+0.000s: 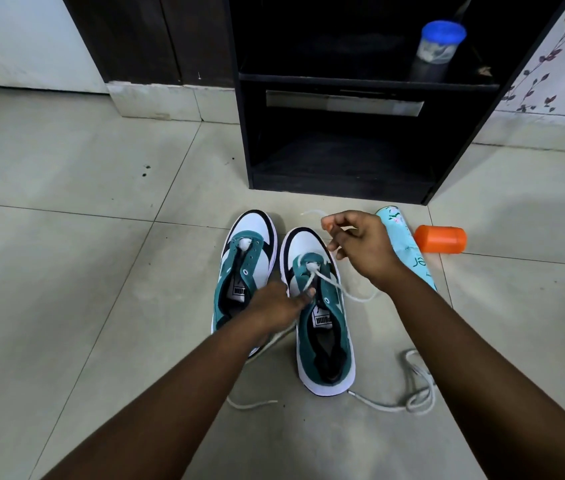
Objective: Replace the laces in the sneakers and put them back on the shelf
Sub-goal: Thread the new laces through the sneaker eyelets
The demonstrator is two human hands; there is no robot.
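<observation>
Pale floor tiles (66, 271) carried everything; a dark shelf unit (343, 161) stood beyond the hands, its lower bay open, probably where the pair was meant to return.

Right sneaker (322, 327): teal, white and black, toe pointing away, directly under and between the hands. A white lace (329, 282) passed through its lowest eyelets only, so lacing looked barely begun.

Left sneaker (243, 268): matching, touching or just beside its partner, on the left hand's far side. No lace showed in its eyelets; its heel was hidden by the forearm.

Left hand (281, 306): fingers curled, pinching one lace strand at the right sneaker's eyelet row, seemingly to steady it or feed the tip into the next hole.

Right hand (360, 247): raised beyond the toe, fingertips pinching the other lace end, which stuck out past the fingers; the strand ran back slack to the shoe, apparently held up to draw length through.

Spare lace (416, 386): white, looped loose on the floor near the right forearm, beside the heel. Another white end (253, 405) lay by the left forearm; which lace it belonged to could not be told.

Printed can (406, 247): lying just right of the right hand.

Orange cap (440, 239): beside the can.

Blue-lidded jar (437, 50): on the upper shelf.
</observation>
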